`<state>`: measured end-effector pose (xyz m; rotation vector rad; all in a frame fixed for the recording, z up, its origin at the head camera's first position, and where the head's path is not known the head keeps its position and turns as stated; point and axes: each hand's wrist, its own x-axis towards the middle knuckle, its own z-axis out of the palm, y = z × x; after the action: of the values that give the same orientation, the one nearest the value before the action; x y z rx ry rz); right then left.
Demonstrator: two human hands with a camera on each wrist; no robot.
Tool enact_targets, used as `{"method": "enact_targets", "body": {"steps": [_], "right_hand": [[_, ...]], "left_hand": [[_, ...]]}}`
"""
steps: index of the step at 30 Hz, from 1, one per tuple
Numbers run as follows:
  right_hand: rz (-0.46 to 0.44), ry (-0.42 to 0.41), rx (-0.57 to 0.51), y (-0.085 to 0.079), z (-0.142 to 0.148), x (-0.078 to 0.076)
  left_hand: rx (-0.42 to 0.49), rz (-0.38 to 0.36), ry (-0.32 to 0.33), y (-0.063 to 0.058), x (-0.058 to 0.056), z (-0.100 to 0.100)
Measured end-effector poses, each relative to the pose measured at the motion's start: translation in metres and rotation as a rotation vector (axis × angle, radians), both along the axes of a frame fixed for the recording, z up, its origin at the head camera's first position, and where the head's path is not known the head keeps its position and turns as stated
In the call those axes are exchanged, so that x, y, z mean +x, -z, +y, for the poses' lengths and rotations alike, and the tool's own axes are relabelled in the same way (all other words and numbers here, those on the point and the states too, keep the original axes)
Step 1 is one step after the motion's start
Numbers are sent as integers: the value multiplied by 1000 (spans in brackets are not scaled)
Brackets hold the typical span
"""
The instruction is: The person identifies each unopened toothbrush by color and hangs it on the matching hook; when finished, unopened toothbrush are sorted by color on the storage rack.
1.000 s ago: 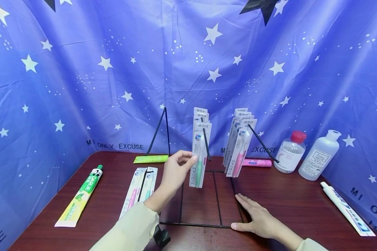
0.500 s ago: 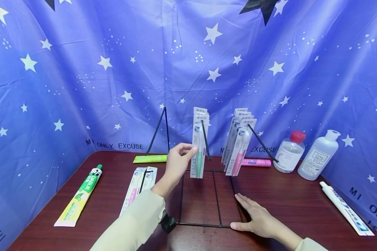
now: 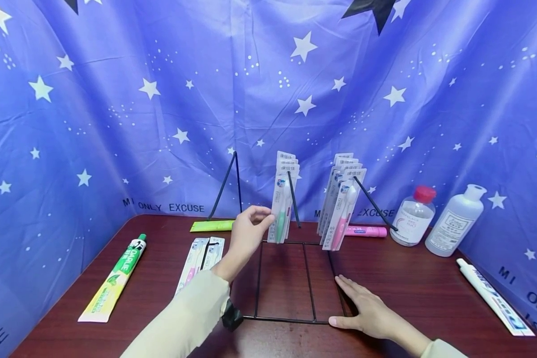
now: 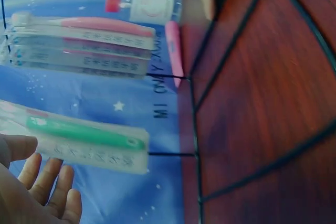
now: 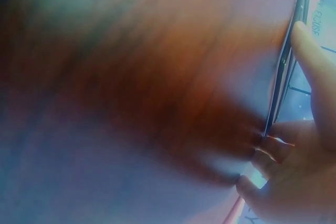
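My left hand (image 3: 249, 231) is at the left edge of a packaged toothbrush (image 3: 279, 214) with a green handle, thumb on the pack's front, and pinches that edge. The pack hangs on the middle arm of a black wire rack (image 3: 291, 320), in front of other packs. In the left wrist view the thumb overlaps the green toothbrush pack (image 4: 100, 140), the fingers just below it. My right hand (image 3: 367, 311) rests at the rack's right base bar with fingers extended; in the right wrist view its thumb (image 5: 310, 56) lies against the black bar.
Pink toothbrush packs (image 3: 340, 219) hang on the right arm; two packs (image 3: 192, 263) sit at the left. A green-yellow toothpaste tube (image 3: 116, 278), a lime tube (image 3: 212, 226), a pink tube (image 3: 367, 231), two bottles (image 3: 413, 219) and a white tube (image 3: 494, 298) lie or stand around.
The green toothbrush pack has risen and gone back along the middle arm, and its lower end has swung slightly left. My left hand moved with it. The right hand stays put.
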<state>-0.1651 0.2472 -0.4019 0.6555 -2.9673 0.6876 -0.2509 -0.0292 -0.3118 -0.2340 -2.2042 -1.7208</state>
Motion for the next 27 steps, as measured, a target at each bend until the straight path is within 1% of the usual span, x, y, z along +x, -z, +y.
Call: {"method": "enact_targets", "body": {"steps": [3,6,10,13,16,19,24,27], "right_hand": [[5,4,3,0,0,0],[-3,4,1,0,0,0],[-13,6,-1,0,0,-1],[-17,8,1,0,1,-1],[-18,7,3,0,1,-1],[-13,5,7,1,2,-2],[-7,0,12,1,1,-2],[-16,3,11,1,1,-3]], "left_hand": [[-42,3,-11,5,4,-12],[-94,19,-20,7,9,-28],[-182,40,-39,6,15,-55],[-249,20,-78,7,18,-79],[-298,-29,-113,12,21,-103],[-337,-84,-146,21,23,-125],[-382,-204,-195,41,26,-154],[-417,-297,-201,56,26,-167]]}}
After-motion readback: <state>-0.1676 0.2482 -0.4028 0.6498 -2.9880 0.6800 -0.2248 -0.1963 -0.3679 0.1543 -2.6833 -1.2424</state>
